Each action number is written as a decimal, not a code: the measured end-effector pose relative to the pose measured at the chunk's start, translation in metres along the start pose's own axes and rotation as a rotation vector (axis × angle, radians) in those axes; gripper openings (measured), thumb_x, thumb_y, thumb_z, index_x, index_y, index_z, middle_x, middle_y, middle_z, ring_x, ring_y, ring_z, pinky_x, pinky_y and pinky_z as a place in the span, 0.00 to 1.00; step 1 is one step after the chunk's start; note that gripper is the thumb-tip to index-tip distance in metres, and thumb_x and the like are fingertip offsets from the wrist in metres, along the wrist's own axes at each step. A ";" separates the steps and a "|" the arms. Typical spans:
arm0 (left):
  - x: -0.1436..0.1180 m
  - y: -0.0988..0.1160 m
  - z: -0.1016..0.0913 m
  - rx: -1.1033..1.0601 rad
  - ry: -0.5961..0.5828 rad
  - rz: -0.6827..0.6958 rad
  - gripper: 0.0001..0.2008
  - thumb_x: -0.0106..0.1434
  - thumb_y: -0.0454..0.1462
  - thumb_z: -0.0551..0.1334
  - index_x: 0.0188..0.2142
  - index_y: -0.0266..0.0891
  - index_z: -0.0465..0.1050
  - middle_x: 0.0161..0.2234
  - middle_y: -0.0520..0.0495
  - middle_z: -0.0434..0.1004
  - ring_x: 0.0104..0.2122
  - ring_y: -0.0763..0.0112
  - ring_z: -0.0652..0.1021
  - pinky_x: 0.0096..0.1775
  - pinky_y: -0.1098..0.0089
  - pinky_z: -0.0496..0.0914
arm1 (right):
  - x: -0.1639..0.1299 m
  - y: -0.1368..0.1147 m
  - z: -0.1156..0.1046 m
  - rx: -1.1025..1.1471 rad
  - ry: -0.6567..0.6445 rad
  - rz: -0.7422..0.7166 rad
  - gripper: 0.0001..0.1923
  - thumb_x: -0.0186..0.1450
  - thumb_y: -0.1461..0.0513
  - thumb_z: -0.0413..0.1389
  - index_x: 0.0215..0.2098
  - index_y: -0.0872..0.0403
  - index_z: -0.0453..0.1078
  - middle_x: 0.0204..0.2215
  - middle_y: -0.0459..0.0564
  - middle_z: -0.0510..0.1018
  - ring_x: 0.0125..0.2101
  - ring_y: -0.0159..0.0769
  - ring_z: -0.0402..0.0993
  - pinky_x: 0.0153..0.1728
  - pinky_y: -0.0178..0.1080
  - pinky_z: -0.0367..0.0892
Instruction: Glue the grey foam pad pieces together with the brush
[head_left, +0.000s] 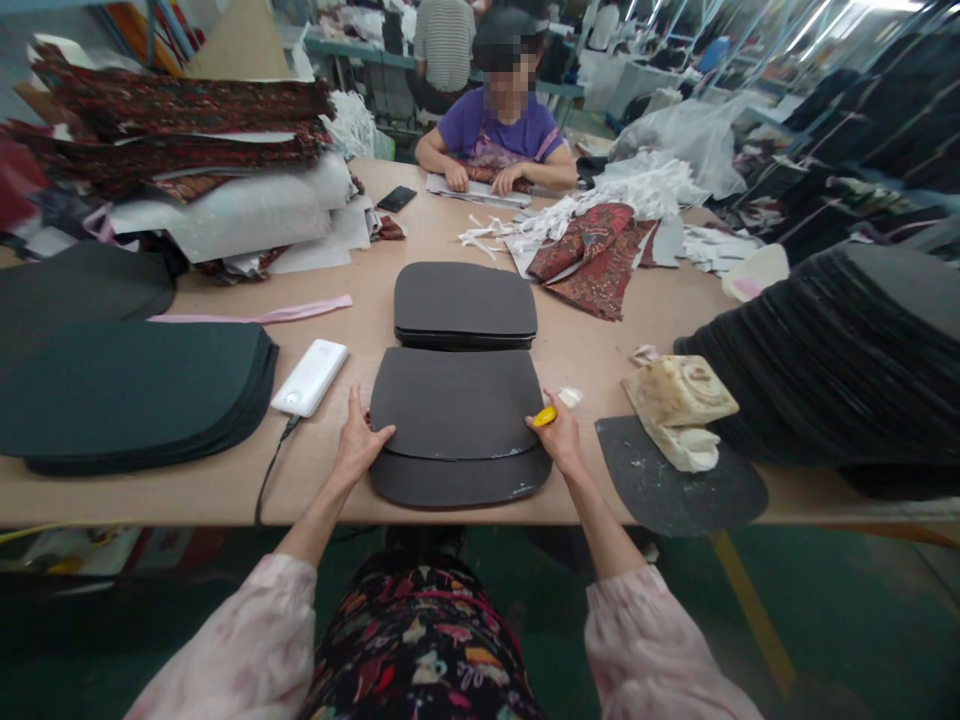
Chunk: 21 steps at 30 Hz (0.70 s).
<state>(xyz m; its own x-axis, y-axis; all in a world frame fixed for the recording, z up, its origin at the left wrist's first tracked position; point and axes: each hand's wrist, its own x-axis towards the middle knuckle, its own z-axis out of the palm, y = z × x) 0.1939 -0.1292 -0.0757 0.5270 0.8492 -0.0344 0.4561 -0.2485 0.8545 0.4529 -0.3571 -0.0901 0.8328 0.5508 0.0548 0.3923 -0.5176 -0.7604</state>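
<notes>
A dark grey panel (457, 400) with rounded corners lies in front of me, over another dark panel (457, 480) whose rounded front edge sticks out nearer to me. My left hand (361, 435) is at the upper panel's left edge, thumb on top and index finger stretched forward; its other fingertips are partly hidden at the edge. At the right edge, my right hand (559, 435) touches the panel while its fingers close round a yellow-handled tool (545, 416). Whitish smears show along the panels' front edges. Just beyond lies a stack of similar panels (465, 300).
Left are a white power bank (311, 377) with a cable, stacked panels (135, 390) and piled patterned fabric (187, 120). Right are a stained beige container (682, 390) on a dark panel and a tall panel stack (840, 350). A co-worker (499, 140) works across the table.
</notes>
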 end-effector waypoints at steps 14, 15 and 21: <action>-0.006 0.021 0.003 0.181 -0.003 0.013 0.48 0.49 0.35 0.64 0.64 0.41 0.38 0.48 0.38 0.68 0.47 0.54 0.72 0.48 0.56 0.67 | -0.004 -0.004 0.000 -0.113 -0.068 -0.079 0.34 0.53 0.65 0.53 0.59 0.56 0.58 0.36 0.54 0.76 0.30 0.39 0.70 0.32 0.39 0.64; -0.006 0.022 0.003 0.190 -0.004 0.014 0.48 0.49 0.35 0.64 0.64 0.41 0.38 0.48 0.38 0.68 0.47 0.53 0.72 0.48 0.55 0.67 | -0.004 -0.004 -0.001 -0.114 -0.074 -0.080 0.33 0.53 0.65 0.53 0.59 0.56 0.58 0.36 0.54 0.76 0.30 0.39 0.70 0.32 0.39 0.64; -0.002 0.021 0.003 0.219 -0.017 -0.027 0.49 0.50 0.37 0.65 0.64 0.39 0.36 0.47 0.36 0.68 0.47 0.51 0.72 0.46 0.54 0.67 | 0.005 -0.004 -0.005 -0.047 -0.099 -0.025 0.34 0.51 0.65 0.56 0.57 0.57 0.59 0.36 0.53 0.76 0.32 0.39 0.71 0.35 0.38 0.65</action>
<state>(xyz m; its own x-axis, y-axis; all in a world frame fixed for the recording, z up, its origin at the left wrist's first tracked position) 0.2045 -0.1375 -0.0596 0.5235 0.8495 -0.0656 0.6142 -0.3228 0.7201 0.4576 -0.3559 -0.0838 0.7809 0.6246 0.0074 0.4324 -0.5319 -0.7280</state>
